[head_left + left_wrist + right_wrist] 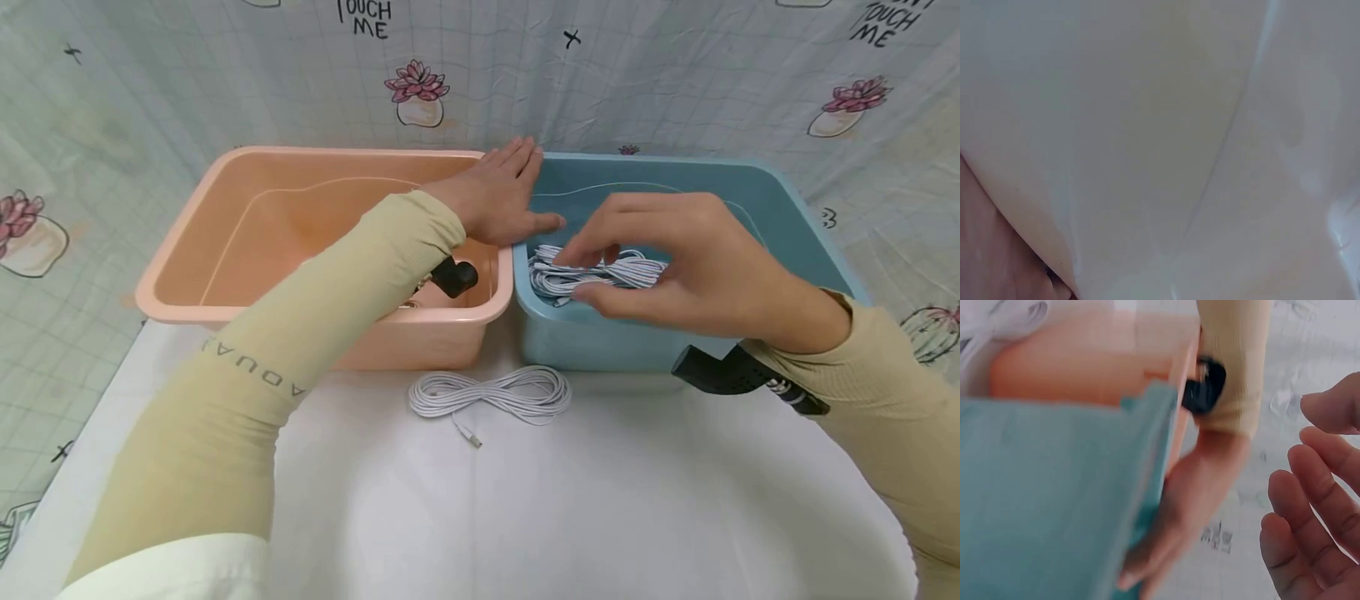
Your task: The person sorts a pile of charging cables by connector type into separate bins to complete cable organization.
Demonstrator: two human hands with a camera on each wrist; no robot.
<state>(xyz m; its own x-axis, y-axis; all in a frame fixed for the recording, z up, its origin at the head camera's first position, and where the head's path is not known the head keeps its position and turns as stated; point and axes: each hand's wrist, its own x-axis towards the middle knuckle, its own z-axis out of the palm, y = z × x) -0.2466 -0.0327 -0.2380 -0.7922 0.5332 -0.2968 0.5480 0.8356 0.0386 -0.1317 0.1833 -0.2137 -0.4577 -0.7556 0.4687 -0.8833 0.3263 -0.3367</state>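
Note:
My left hand [495, 196] rests across the meeting rims of the peach tub [300, 225] and the blue tub [615, 346], its fingers straight and thumb spread to the right. Over the blue tub hovers my right hand [697, 258], thumb apart from loosely bent fingers. Its fingers [1316, 487] show nothing between them in the right wrist view. Behind and below them in the head view lie coiled white cables [551, 282] inside the blue tub, partly hidden by the hand. The left wrist view shows mostly a blurred pale surface.
On the white tablecloth [600, 500], in front of the tubs, lies a white cable [491, 395] coiled in a figure eight, its plug [470, 436] toward me. A patterned curtain [480, 83] hangs right behind the tubs. My left sleeve [322, 325] crosses the peach tub.

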